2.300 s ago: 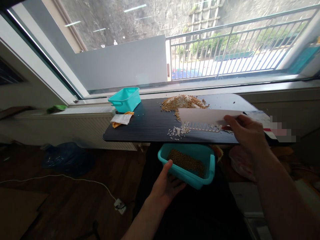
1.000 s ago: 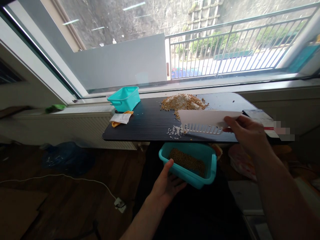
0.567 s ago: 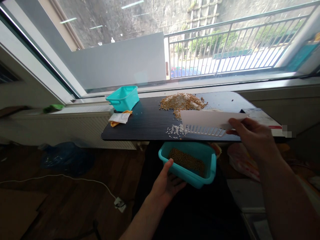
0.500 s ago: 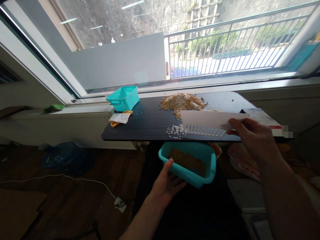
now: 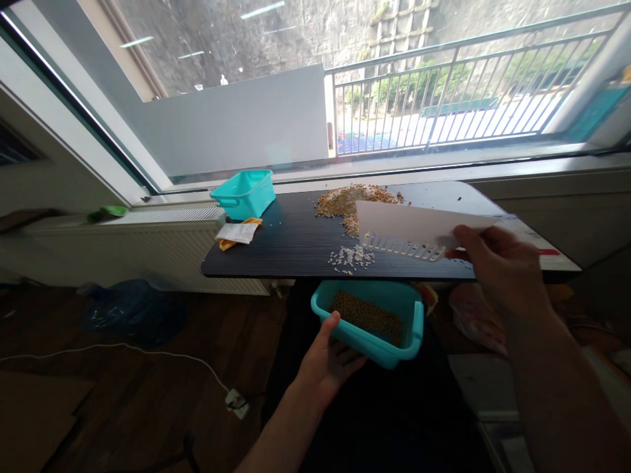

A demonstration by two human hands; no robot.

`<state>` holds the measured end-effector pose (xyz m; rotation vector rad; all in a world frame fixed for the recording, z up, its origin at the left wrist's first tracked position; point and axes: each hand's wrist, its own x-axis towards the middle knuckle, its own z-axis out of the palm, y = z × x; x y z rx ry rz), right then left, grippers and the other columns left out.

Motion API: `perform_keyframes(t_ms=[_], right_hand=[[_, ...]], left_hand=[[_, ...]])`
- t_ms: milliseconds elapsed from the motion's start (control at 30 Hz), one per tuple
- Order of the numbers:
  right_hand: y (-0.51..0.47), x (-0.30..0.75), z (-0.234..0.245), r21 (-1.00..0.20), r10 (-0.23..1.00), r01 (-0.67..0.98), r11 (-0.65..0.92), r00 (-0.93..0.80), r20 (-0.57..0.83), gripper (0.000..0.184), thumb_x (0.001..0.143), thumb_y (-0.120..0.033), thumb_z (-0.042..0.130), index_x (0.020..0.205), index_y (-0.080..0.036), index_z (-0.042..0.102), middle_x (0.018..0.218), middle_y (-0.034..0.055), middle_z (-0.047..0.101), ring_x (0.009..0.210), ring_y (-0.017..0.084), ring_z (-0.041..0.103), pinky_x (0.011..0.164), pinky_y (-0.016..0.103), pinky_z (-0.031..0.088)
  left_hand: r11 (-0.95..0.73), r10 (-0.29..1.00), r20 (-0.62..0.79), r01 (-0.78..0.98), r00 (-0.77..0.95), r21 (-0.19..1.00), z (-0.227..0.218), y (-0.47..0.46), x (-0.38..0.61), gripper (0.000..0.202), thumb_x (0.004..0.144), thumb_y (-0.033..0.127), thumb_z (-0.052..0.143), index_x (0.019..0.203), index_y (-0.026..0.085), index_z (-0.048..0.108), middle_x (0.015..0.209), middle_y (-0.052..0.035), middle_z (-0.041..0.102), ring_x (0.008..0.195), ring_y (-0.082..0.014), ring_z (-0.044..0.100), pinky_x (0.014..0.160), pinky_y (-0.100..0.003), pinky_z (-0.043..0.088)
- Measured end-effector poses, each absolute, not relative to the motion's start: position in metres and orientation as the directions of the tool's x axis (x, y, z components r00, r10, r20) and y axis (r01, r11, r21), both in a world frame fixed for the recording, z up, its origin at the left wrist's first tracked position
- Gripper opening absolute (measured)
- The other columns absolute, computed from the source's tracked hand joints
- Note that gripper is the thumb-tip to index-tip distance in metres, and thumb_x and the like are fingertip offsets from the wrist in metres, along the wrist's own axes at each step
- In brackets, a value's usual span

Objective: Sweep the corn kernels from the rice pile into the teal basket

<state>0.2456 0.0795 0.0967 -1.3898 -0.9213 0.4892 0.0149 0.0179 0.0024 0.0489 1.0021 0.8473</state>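
Observation:
My left hand [image 5: 328, 364] grips the near left side of a turquoise plastic basket [image 5: 419, 322], thumb on the rim and fingers underneath. Brown, bean-like grains [image 5: 367, 316] cover part of its bottom. Between the thumb and fingers of my right hand [image 5: 497, 259] is a white card with a slotted, comb-like lower edge [image 5: 409, 223], raised above the dark tabletop [image 5: 290, 253]. Behind the card a pile of yellow-brown kernels and white grains [image 5: 352, 197] is partly hidden. A small scatter of white grains [image 5: 351, 257] lies near the table's front edge.
Another turquoise basket [image 5: 246, 194] stands at the table's back left, beside a folded white and orange cloth or packet [image 5: 240, 232]. A flat box [image 5: 539, 243] lies at the right end. On the floor are a power strip [image 5: 237, 402] and a blue water bottle [image 5: 131, 312].
The slotted card in my right hand has risen and tilted slightly, uncovering more of the small white scatter. The basket in my left hand has shifted a little to the left.

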Motion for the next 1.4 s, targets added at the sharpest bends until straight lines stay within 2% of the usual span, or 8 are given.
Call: perform_keyframes(t_ms=[167,367,600,700,833,967,1167,1400], right_hand=[[0.075,0.235,0.093,-0.936,0.87,0.332,0.112,0.422,0.254,0.03,0.07,-0.047,0.071,0.074,-0.017,0.067,0.059,-0.0002,0.065,0.056,0.013,0.06,0.052,0.024,0.046],[0.071,0.235,0.09,-0.917,0.895,0.393,0.069,0.382,0.231,0.029,0.07,-0.045,0.071,0.068,-0.016,0.065,0.056,0.0005,0.064,0.054,0.011,0.057,0.051,0.022,0.044],[0.075,0.235,0.104,-0.963,0.764,0.174,0.207,0.586,0.27,0.024,0.066,-0.037,0.075,0.077,-0.017,0.068,0.066,-0.0015,0.066,0.051,0.01,0.059,0.049,0.022,0.053],[0.076,0.22,0.105,-0.962,0.825,0.222,0.158,0.506,0.252,0.022,0.067,-0.035,0.073,0.076,-0.016,0.069,0.059,-0.0026,0.064,0.045,0.009,0.056,0.041,0.02,0.048],[0.078,0.186,0.087,-0.981,0.911,0.146,0.126,0.375,0.172,0.028,0.068,-0.043,0.071,0.079,-0.017,0.069,0.06,-0.002,0.065,0.043,0.01,0.055,0.039,0.022,0.047],[0.086,0.166,0.065,-0.984,0.908,0.102,0.143,0.383,0.171,0.031,0.068,-0.045,0.068,0.082,-0.017,0.069,0.061,-0.0011,0.065,0.045,0.012,0.055,0.042,0.026,0.05],[0.092,0.175,0.062,-0.969,0.861,0.221,0.113,0.465,0.207,0.027,0.07,-0.043,0.064,0.075,-0.017,0.067,0.057,-0.0021,0.06,0.043,0.012,0.053,0.042,0.026,0.047],[0.087,0.191,0.064,-0.941,0.789,0.327,0.084,0.555,0.263,0.024,0.072,-0.043,0.063,0.075,-0.019,0.066,0.062,0.0006,0.066,0.048,0.015,0.058,0.044,0.027,0.049]], left_hand=[[0.692,0.641,-0.724,-0.599,0.254,0.402,0.004,0.018,0.013,0.05,0.086,0.049,0.058,0.121,0.013,0.056,0.109,-0.0149,0.064,0.094,-0.0255,0.065,0.088,-0.042,0.052],[0.69,0.641,-0.723,-0.607,0.259,0.395,0.003,0.018,0.012,0.051,0.085,0.048,0.059,0.122,0.013,0.055,0.113,-0.0155,0.063,0.096,-0.0264,0.064,0.087,-0.041,0.052],[0.692,0.636,-0.728,-0.608,0.257,0.39,0.002,0.017,0.013,0.051,0.085,0.049,0.059,0.123,0.014,0.055,0.115,-0.0147,0.063,0.098,-0.0272,0.065,0.089,-0.042,0.052],[0.694,0.633,-0.729,-0.607,0.259,0.387,0.0,0.017,0.013,0.052,0.084,0.049,0.061,0.123,0.014,0.055,0.115,-0.0156,0.063,0.098,-0.0275,0.065,0.088,-0.042,0.052],[0.698,0.629,-0.733,-0.602,0.258,0.387,-0.002,0.017,0.012,0.053,0.084,0.049,0.061,0.122,0.013,0.055,0.112,-0.0161,0.064,0.095,-0.0267,0.066,0.088,-0.042,0.052],[0.703,0.618,-0.742,-0.606,0.26,0.373,-0.002,0.017,0.01,0.052,0.084,0.048,0.061,0.12,0.011,0.057,0.109,-0.0163,0.065,0.094,-0.0256,0.065,0.09,-0.041,0.05],[0.699,0.617,-0.745,-0.612,0.255,0.369,-0.001,0.018,0.011,0.052,0.085,0.048,0.06,0.122,0.012,0.056,0.11,-0.0152,0.065,0.094,-0.0258,0.064,0.09,-0.041,0.05],[0.705,0.615,-0.744,-0.605,0.262,0.37,-0.001,0.017,0.013,0.052,0.084,0.048,0.061,0.121,0.012,0.057,0.108,-0.0148,0.065,0.093,-0.0259,0.064,0.088,-0.041,0.051]])
